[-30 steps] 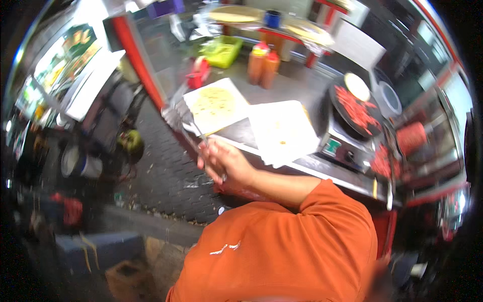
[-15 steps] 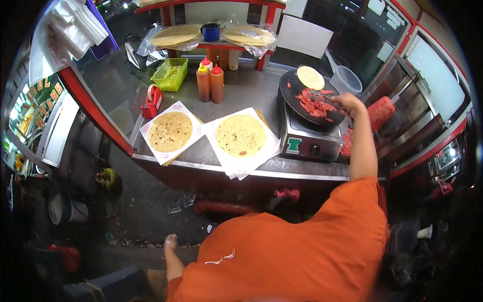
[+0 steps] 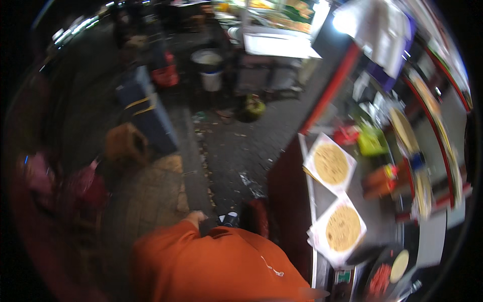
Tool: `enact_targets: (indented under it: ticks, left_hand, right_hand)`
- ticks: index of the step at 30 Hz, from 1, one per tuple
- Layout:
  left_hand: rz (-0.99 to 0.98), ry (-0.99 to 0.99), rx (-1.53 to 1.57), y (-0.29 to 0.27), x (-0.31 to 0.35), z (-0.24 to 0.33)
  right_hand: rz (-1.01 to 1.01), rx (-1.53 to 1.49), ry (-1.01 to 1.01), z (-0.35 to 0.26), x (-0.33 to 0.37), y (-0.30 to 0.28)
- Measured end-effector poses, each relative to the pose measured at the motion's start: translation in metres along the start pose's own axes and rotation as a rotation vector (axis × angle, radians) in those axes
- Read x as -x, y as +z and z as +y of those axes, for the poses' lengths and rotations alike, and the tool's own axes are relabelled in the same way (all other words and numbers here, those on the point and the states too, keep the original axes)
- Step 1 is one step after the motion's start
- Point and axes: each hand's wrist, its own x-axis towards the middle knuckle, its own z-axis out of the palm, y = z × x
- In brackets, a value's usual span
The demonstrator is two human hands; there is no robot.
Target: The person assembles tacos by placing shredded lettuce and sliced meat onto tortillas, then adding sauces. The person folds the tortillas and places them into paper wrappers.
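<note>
My left hand (image 3: 197,216) hangs beside my orange shirt, over the floor, well apart from the counter; its fingers are smeared. At the lower edge a blurred shape seems to be part of my right hand (image 3: 314,293); what it holds cannot be made out. Two round, brown-spotted flatbreads lie on the counter, a farther one (image 3: 331,163) and a nearer one (image 3: 344,228), each on white paper. At the lower right, the dark pan holds red strips of food (image 3: 380,279) and a small pale flatbread (image 3: 399,266) at its side.
On the counter stand a green basket (image 3: 372,140), a red tape dispenser (image 3: 346,134) and blurred sauce bottles (image 3: 380,182). A red post (image 3: 332,88) rises at its far end. Across the floor are a white bucket (image 3: 210,80), a dark box (image 3: 146,108) and a brown stool (image 3: 126,143).
The view has swung left, so the counter now lies at the right. My right hand no longer shows at the pan with the tongs. The flatbreads remain on their papers.
</note>
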Motion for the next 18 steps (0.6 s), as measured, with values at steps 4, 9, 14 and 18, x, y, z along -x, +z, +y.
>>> enact_targets:
  ticks: [4, 9, 14, 18]
  left_hand:
    - [0.11, -0.01, -0.146, -0.007, -0.011, 0.006]
    - [0.29, 0.54, -0.261, -0.009, -0.045, 0.053]
    - [0.36, 0.594, 0.217, -0.02, -0.042, 0.069]
    - [0.316, 0.51, 0.42, -0.027, -0.048, 0.002]
  right_hand:
    - [0.78, 0.035, -0.083, -0.181, -0.015, -0.064]
    - [-0.146, -2.36, 0.844, -0.422, -0.004, -0.157]
    - [-0.32, -2.469, 0.597, -0.519, -0.003, -0.237]
    - [-0.317, -2.611, 0.505, -0.542, -0.02, -0.253]
